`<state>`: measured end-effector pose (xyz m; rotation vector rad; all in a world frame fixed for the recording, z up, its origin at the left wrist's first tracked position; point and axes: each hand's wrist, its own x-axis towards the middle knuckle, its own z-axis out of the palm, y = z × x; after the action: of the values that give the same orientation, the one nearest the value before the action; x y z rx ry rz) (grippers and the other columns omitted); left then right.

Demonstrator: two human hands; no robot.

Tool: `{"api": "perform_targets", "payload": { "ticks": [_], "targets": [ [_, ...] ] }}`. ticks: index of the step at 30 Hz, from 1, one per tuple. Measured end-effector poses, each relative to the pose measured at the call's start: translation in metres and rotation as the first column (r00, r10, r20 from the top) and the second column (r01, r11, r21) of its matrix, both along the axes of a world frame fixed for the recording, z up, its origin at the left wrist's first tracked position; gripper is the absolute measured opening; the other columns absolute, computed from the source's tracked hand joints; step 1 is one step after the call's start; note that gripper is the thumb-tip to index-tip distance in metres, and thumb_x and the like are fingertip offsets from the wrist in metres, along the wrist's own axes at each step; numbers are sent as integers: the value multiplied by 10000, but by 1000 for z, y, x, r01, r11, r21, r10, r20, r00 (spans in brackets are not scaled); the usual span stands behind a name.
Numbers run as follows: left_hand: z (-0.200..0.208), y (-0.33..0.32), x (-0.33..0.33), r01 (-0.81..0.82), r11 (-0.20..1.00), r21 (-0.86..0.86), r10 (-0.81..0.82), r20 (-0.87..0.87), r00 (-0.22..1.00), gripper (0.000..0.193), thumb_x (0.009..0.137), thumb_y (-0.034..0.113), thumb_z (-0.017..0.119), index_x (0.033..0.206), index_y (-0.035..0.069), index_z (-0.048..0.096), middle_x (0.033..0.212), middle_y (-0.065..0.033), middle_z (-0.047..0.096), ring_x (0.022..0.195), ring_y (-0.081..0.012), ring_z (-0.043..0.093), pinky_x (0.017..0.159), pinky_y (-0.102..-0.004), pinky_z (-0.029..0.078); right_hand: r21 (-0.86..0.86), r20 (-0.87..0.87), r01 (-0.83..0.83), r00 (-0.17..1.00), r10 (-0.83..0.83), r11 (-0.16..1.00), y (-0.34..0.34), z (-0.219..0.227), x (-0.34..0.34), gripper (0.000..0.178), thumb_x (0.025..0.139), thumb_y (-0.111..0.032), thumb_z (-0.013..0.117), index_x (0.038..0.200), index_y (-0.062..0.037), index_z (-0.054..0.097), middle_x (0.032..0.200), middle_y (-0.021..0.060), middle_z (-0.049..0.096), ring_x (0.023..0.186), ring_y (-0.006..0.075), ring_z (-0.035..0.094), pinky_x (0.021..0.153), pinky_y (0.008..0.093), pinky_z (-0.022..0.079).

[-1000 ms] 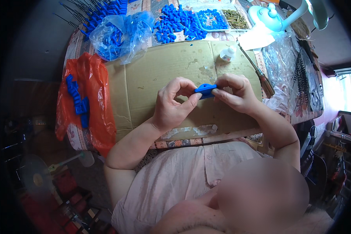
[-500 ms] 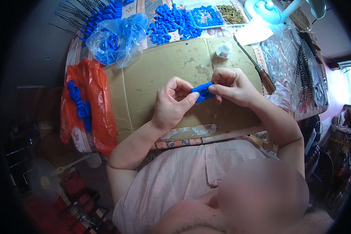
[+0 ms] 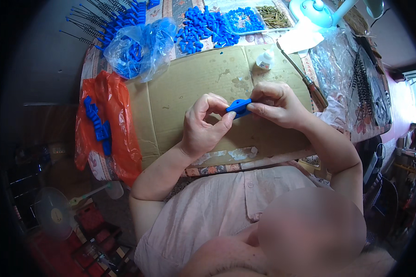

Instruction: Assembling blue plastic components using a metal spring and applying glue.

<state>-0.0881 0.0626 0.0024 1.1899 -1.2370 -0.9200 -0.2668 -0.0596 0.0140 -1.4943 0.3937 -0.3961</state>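
Observation:
Between my two hands, above the cardboard sheet (image 3: 194,106), is a small blue plastic part (image 3: 239,107) with a rounded bulge on its upper side. My left hand (image 3: 205,121) pinches its left end between thumb and fingers. At its right end, the thumb and fingers of my right hand (image 3: 278,106) close on it. Fingertips hide both ends of the part. A small white bottle (image 3: 265,60) stands on the cardboard just beyond my right hand. To the right of that hand lies a screwdriver (image 3: 314,92) with a wooden handle.
Blue cone-shaped pieces (image 3: 205,30) are heaped at the back, beside a tub of small blue bits (image 3: 245,21) and brass-coloured pins (image 3: 273,17). An orange bag (image 3: 120,115) carries blue parts (image 3: 97,122) at left. A lit lamp (image 3: 316,14) stands back right; black springs (image 3: 359,78) lie right.
The blue part has been tilted between my fingers, so its hole no longer faces up and its bulging side shows. Both hands keep their hold in nearly the same place.

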Motion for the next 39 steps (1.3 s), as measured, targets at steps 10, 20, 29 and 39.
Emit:
{"api": "perform_targets", "payload": {
  "ticks": [10,20,29,39],
  "targets": [
    [1,0,5,19,959,-284,71,301,951,210,738,-48,654,878,20,514,863,-122,593,791,-179,571,715,-275,452,-548,166,74,986,22,833,-5,-3,0,95,728,-16,658,784,-28,581,668,88,569,600,203,566,532,309,404],
    [2,-1,4,35,941,-337,91,352,931,218,739,-59,647,882,23,504,862,-114,595,786,-171,576,707,-267,460,-629,217,106,975,43,770,-3,-3,2,107,731,-12,660,772,-26,562,671,91,566,612,223,578,542,325,413],
    [4,0,1,118,980,159,-83,-214,973,181,827,51,589,958,14,471,854,-41,549,788,-89,563,694,-226,476,220,59,-40,998,28,975,0,-1,2,108,837,-72,635,798,-17,551,717,18,590,596,67,546,507,197,419],
    [6,-5,4,292,918,269,-113,-528,842,219,856,135,588,989,29,451,864,-99,589,702,-183,614,641,-297,528,398,-7,-74,996,84,914,-10,-5,1,157,831,-148,650,822,-30,548,710,63,604,551,123,594,476,235,484]
  ]
}}
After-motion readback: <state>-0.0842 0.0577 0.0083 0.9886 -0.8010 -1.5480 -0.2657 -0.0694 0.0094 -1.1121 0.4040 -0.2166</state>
